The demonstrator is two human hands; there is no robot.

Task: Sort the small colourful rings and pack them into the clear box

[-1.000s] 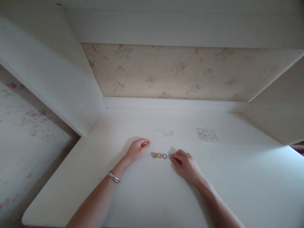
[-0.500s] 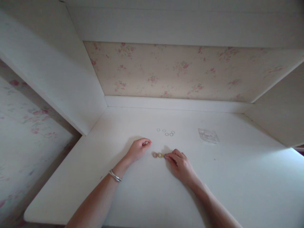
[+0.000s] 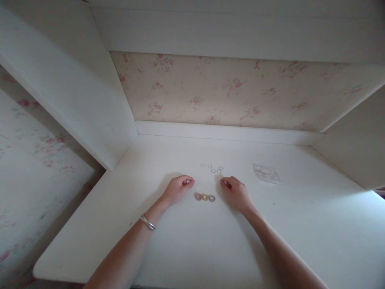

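Observation:
Three small ring-shaped pieces lie in a touching row on the white desk: a pinkish ring (image 3: 197,196), a yellow ring (image 3: 205,197) and a grey ring (image 3: 212,198). Up and to the left of the row is my left hand (image 3: 178,190), thumb and index finger pinched; whatever may be between the tips is too small to see. My right hand (image 3: 236,193) rests above and right of the grey ring, fingers curled together, contents hidden. Just beyond both hands lie several thin wire-like rings (image 3: 213,171), none touched by my fingers.
A clear plastic bag or packet (image 3: 266,173) lies to the right on the desk (image 3: 180,249). Behind is a low back ledge (image 3: 228,133) below floral wallpaper. White side panels (image 3: 87,92) rise at left and right.
My right hand has let go of the grey ring and moved up and right, toward the thin rings. The left hand keeps its pinch. The view has shifted slightly.

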